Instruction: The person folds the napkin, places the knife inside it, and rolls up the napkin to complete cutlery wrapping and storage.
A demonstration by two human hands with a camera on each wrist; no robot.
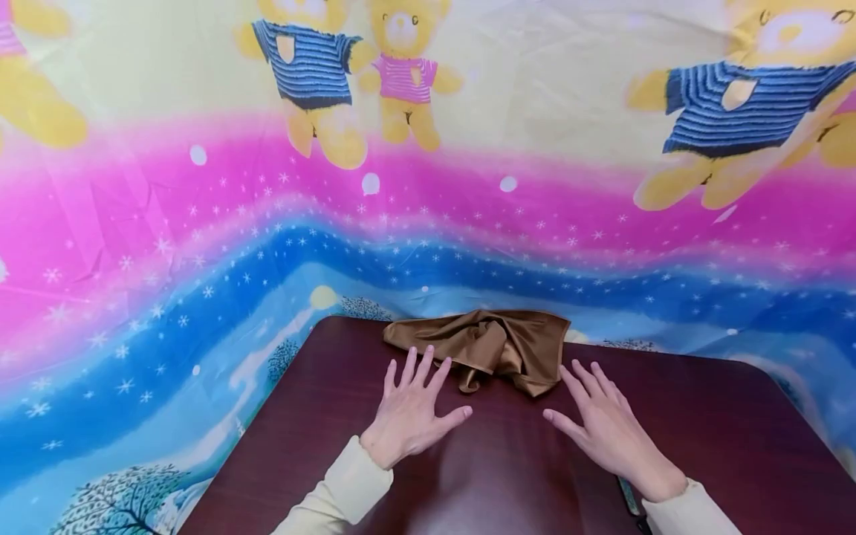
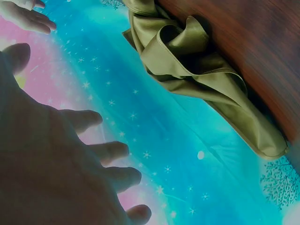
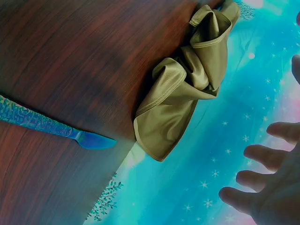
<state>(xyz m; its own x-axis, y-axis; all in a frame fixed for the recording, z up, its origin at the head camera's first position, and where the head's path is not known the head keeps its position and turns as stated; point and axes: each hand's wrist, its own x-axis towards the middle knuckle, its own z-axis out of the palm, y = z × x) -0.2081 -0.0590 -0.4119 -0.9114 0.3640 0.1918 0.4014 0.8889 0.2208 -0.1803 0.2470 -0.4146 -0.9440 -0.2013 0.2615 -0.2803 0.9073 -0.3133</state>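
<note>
A crumpled brown satin cloth (image 1: pixel 528 342) lies at the table's far edge, its folds bunched in the middle. My left hand (image 1: pixel 411 416) is held with fingers spread, its fingertips overlapping the cloth's near left side in the head view. On the other side, my right hand (image 1: pixel 608 435) has its fingers extended beside the cloth's right corner. Neither hand holds anything. Both wrist views show the cloth (image 2: pixel 159 56) apart from the outstretched fingers (image 3: pixel 262 157).
A knife (image 3: pixel 96 140) with a patterned blue handle lies on the dark wooden table (image 1: pixel 508 461), mostly hidden behind my right wrist in the head view. Behind the table hangs a printed sheet (image 1: pixel 535 245) with bears and snowflakes.
</note>
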